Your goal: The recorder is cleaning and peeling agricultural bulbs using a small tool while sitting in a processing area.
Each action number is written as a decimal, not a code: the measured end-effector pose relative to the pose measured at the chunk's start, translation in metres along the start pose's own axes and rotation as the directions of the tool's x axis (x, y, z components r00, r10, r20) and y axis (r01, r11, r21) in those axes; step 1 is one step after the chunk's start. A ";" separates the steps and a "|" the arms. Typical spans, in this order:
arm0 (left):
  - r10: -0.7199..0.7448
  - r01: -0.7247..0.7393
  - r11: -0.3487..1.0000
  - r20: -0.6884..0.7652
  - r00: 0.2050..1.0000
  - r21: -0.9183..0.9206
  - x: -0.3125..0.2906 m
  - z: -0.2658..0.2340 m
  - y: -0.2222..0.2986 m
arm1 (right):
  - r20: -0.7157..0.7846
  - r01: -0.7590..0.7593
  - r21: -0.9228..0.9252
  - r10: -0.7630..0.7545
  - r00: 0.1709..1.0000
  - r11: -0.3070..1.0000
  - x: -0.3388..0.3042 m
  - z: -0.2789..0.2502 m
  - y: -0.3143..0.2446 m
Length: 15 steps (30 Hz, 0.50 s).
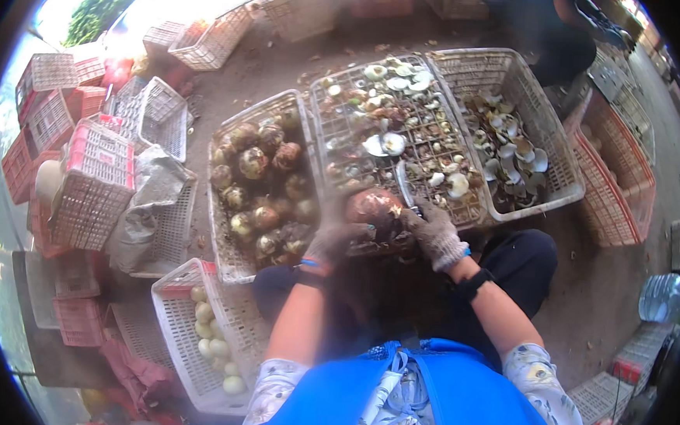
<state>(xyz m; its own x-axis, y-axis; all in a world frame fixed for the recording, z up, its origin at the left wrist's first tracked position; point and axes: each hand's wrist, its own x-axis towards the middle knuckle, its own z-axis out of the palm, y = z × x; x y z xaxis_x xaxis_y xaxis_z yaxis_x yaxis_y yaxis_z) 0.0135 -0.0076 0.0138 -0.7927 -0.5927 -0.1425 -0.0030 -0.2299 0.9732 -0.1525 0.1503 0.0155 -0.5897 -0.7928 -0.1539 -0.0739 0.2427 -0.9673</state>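
In front of me, a large reddish-brown bulb (371, 205) rests over the near edge of an upturned basket with a grid top (336, 148). My gloved left hand (337, 242) is closed round the bulb's near left side, slightly blurred. Gripped in my gloved right hand (434, 232) is a knife (402, 183), its curved blade pointing away from me beside the bulb. The handle is mostly hidden by the fingers. Pale slices (392, 144) and brown scraps lie scattered across the grid top.
A basket of unpeeled bulbs (226, 262) stands left of the grid; one holding cut pieces (571, 188) stands right. Pale peeled bulbs lie in a white basket (169, 299) near my left side. Stacked crates (97, 174) fill the far left. Another person's dark-clothed leg (564, 47) shows at the back right.
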 end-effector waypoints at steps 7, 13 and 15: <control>0.121 -0.110 0.968 0.034 0.992 -0.228 0.008 0.039 0.005 | -0.111 0.284 0.006 -0.282 0.953 0.959 -0.011 -0.003 0.018; -0.041 0.012 0.993 -0.247 0.968 -0.118 -0.003 0.039 -0.018 | -0.137 -0.249 0.052 0.253 0.958 0.967 -0.005 -0.007 0.023; 0.000 0.022 0.976 -0.100 0.995 0.215 0.000 0.031 -0.020 | -0.194 -0.167 -0.053 0.154 0.969 0.984 0.004 -0.005 0.026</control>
<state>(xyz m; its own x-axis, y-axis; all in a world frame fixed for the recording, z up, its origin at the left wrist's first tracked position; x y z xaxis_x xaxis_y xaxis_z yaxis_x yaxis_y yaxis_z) -0.0054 0.0214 0.0000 -0.7275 -0.6672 -0.1598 -0.1514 -0.0711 0.9859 -0.1610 0.1564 -0.0096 -0.7385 -0.6225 -0.2592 -0.0168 0.4012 -0.9158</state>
